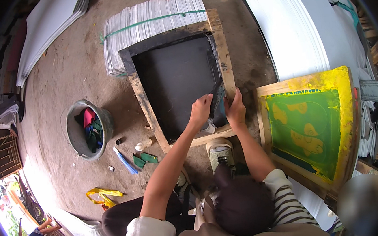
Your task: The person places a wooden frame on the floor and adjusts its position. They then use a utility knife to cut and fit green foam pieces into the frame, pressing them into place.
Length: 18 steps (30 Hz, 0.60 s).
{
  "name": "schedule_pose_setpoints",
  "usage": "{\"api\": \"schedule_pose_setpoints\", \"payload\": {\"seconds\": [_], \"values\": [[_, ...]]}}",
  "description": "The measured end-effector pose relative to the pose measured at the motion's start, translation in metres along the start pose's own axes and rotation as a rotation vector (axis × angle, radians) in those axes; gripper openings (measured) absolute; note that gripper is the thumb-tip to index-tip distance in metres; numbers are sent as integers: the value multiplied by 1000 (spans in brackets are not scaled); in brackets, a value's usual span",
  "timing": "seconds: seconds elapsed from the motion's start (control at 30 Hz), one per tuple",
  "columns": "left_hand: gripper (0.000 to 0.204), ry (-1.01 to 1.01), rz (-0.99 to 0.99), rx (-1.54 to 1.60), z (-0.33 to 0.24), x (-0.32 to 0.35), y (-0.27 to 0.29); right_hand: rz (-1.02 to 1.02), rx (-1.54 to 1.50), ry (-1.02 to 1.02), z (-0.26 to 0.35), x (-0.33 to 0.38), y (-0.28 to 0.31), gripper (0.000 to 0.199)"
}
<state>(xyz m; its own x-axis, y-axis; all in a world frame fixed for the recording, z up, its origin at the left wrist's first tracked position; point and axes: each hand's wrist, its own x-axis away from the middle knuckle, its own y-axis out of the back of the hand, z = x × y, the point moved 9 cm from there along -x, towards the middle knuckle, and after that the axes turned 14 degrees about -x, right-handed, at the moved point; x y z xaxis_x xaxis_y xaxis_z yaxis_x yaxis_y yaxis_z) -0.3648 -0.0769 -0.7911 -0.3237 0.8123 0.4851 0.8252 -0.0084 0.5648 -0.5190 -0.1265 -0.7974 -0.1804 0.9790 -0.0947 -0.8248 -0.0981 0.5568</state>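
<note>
A wooden screen-printing frame (225, 63) with dark mesh (177, 80) leans before me against a bundle of white sheets. Black tape lines the inner edges of its wood. Near the lower right inside corner, my left hand (201, 111) is closed in a pinch on a loose strip of black tape (217, 98), which is partly lifted from the frame. My right hand (236, 110) grips the frame's right bar, thumb on the inner side and fingers along the outside. A small pale, crumpled piece of tape (209, 126) hangs below my left hand.
A second frame with green mesh and yellow ink (307, 130) leans at right. At left stand a grey bucket of rags (71, 128), a small white bottle (143, 145), a blue-and-white cutter-like tool (125, 160), green scraps (145, 159) and a yellow strap (103, 195). White sheet stacks (287, 28) flank the floor.
</note>
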Motion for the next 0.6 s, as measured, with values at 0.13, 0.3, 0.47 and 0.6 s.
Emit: {"api": "schedule_pose_setpoints", "payload": {"seconds": [0.13, 0.3, 0.47, 0.6], "values": [[34, -52, -7, -74, 0, -1, 6, 22, -54, 47, -2, 0, 3, 58], [38, -26, 95, -145, 7, -4, 6, 53, -102, 89, 7, 0, 5, 59], [58, 97, 376, -275, 11, -12, -10, 66, -78, 265, 18, 6, 14, 56], [70, 296, 485, 17, 11, -28, -36, 24, -312, 118, 9, 2, 18, 43]]}}
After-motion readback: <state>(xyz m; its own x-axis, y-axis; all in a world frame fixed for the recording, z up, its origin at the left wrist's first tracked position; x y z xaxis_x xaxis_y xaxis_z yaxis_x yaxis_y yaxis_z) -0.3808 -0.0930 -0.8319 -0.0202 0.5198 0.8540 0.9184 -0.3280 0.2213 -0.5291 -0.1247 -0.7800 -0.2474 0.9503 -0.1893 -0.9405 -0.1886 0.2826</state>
